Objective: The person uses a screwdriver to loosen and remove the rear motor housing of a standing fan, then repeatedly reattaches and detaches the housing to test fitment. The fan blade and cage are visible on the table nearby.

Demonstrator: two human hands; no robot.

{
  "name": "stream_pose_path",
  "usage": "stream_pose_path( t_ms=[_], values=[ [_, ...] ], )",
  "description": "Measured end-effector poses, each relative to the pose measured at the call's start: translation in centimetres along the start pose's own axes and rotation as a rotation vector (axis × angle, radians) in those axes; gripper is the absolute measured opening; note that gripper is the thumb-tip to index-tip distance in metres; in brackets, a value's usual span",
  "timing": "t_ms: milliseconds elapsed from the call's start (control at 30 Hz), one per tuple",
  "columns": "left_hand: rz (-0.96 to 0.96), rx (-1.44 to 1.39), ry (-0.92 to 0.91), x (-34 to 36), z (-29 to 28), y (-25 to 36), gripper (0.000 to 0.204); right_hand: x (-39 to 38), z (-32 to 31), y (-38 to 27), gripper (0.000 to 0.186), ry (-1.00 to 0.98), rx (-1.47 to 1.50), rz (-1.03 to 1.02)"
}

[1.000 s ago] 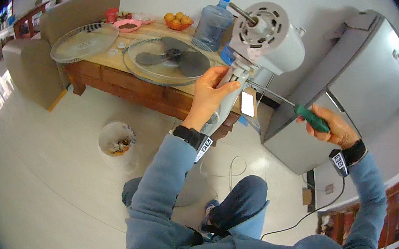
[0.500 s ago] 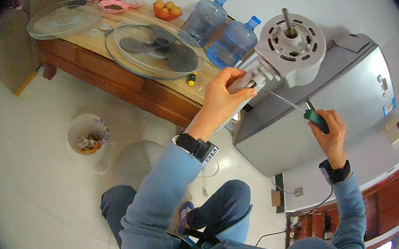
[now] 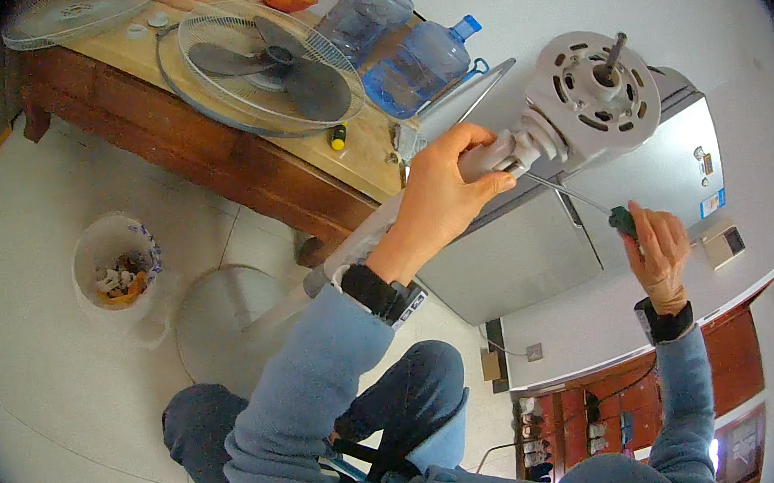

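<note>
In front of the wearer's body, the left hand [image 3: 443,187] is gripping, fingers wrapped, an off-white plastic fan neck [image 3: 485,160] just below its slotted motor housing [image 3: 598,108]. The right hand [image 3: 659,252] is clutching a green-handled screwdriver [image 3: 621,221] (its steel shaft [image 3: 581,197] is pointing toward the neck). Beyond, a dark three-bladed propeller [image 3: 316,85] is lying on a wooden counter [image 3: 157,125].

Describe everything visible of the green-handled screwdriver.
The screwdriver has a dark green handle, apparently plastic, and a long, slim, shiny shaft that looks metal. It slants, handle at the lower right, shaft running up and left toward the fan's pale neck. The right grip holds the handle, partly covering it. The tip is hidden, so I cannot tell whether it is seated.
</note>
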State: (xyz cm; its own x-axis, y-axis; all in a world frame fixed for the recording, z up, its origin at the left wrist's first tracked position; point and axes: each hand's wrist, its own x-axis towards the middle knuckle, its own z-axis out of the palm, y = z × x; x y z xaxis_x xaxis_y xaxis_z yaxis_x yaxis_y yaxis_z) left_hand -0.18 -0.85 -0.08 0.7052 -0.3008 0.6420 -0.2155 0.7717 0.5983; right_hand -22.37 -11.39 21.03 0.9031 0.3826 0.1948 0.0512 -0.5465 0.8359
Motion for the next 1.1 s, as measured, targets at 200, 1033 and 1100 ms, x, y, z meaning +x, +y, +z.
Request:
stream_pose_path(
  t_ms=[200,1033,1100],
  values=[
    [0.083,0.045,0.078,0.0,0.3,-0.3,0.039,0.2,-0.2,-0.9,0.030,-0.366,0.663,0.606],
    [0.093,0.054,0.084,-0.6,0.5,0.0,0.038,0.2,5.0,-1.4,0.047,0.303,1.386,1.162],
    [0.075,0.054,0.067,-0.5,0.5,0.0,0.038,2.8,4.8,-1.5,0.058,0.355,1.371,1.189]
  ],
)
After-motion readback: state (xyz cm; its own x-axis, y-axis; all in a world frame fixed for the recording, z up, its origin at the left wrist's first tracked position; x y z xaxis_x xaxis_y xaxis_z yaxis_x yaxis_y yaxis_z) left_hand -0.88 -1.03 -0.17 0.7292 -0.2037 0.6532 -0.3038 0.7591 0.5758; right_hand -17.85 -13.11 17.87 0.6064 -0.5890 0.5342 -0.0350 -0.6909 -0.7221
